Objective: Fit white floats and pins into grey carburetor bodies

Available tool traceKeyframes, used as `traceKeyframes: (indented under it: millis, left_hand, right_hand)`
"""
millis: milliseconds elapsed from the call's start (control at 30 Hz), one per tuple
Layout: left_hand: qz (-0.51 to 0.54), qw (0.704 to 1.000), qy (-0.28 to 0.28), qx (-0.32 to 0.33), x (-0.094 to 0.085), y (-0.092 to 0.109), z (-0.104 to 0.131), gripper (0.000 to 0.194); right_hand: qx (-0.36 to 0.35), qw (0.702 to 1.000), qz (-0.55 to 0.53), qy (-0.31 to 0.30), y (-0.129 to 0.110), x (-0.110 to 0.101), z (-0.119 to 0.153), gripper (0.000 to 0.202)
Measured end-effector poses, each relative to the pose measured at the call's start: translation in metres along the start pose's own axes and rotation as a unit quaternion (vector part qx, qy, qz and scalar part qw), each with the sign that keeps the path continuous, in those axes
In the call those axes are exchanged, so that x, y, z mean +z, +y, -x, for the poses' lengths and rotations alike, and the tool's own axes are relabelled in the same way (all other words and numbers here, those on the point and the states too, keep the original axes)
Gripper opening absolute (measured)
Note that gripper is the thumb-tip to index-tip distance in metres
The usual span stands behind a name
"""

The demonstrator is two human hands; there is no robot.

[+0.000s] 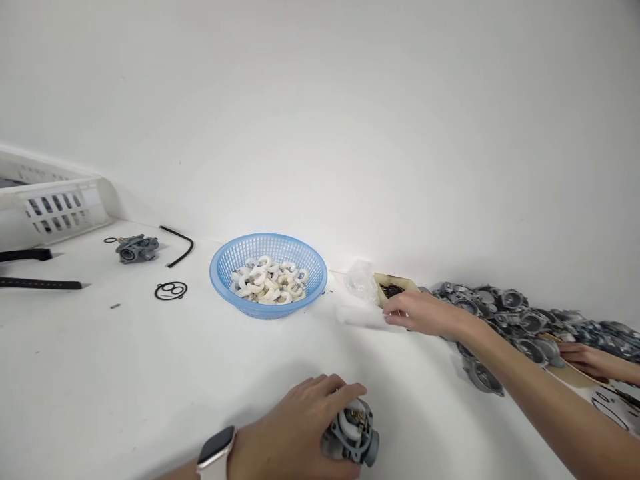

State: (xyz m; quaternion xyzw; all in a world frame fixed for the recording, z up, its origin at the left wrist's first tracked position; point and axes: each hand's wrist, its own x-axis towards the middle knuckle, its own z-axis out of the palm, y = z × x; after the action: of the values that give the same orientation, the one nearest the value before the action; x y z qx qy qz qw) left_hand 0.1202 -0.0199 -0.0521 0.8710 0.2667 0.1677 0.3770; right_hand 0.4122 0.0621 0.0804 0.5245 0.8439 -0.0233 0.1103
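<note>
My left hand [310,423], a watch on its wrist, is wrapped round a grey metal carburetor body [350,433] low in the middle. The carburetor's open side faces up, with a white float and brass parts showing inside. My right hand [417,312] reaches across to a small cream box [400,283] of thin dark pins. Its fingers are curled together at the box's near edge, beside a white plastic roll or bag [363,317]. Whatever may be between those fingertips is hidden. A blue basket [220,283] holds several white floats [270,280].
Carburetor bodies [515,327] are heaped at right, near another person's hand [595,363]. At left lie a carburetor [137,248], a black hose [184,247], rubber rings [171,291] and black straps [40,283]. A white crate [55,213] stands against the wall.
</note>
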Motion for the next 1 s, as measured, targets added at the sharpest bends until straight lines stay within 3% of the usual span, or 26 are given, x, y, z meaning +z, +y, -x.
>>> traceKeyframes:
  millis: [100,300,633,733,800,900,1000]
  left_hand:
    - [-0.001,1.000,0.002,0.000,0.001,0.000,0.001,0.092]
    - [-0.005,1.000,0.002,0.002,0.001,-0.001,0.001,0.093]
    - [-0.022,1.000,0.012,0.003,0.004,-0.014,0.000,0.085]
    - [-0.026,1.000,0.008,0.002,0.004,-0.015,0.000,0.078]
    - [-0.025,1.000,0.009,0.005,0.003,-0.015,0.000,0.075]
    - [-0.025,0.999,0.016,0.010,0.002,-0.013,0.000,0.072]
    - [-0.027,0.999,0.022,0.013,0.001,-0.012,-0.001,0.073]
  right_hand:
    - [-0.015,0.999,-0.022,-0.030,-0.002,-0.005,-0.004,0.033]
    - [-0.018,0.999,-0.021,-0.027,-0.003,0.001,0.003,0.030]
    - [-0.012,0.998,0.052,-0.018,-0.035,0.093,0.030,0.021]
    - [-0.017,0.999,0.040,-0.018,-0.028,0.089,0.029,0.012]
    - [-0.021,0.999,0.025,-0.016,-0.019,0.077,0.022,0.022]
    - [-0.015,1.000,0.027,-0.001,-0.007,0.061,0.002,0.025]
    - [-0.011,0.998,0.060,0.002,-0.006,0.060,-0.027,0.023]
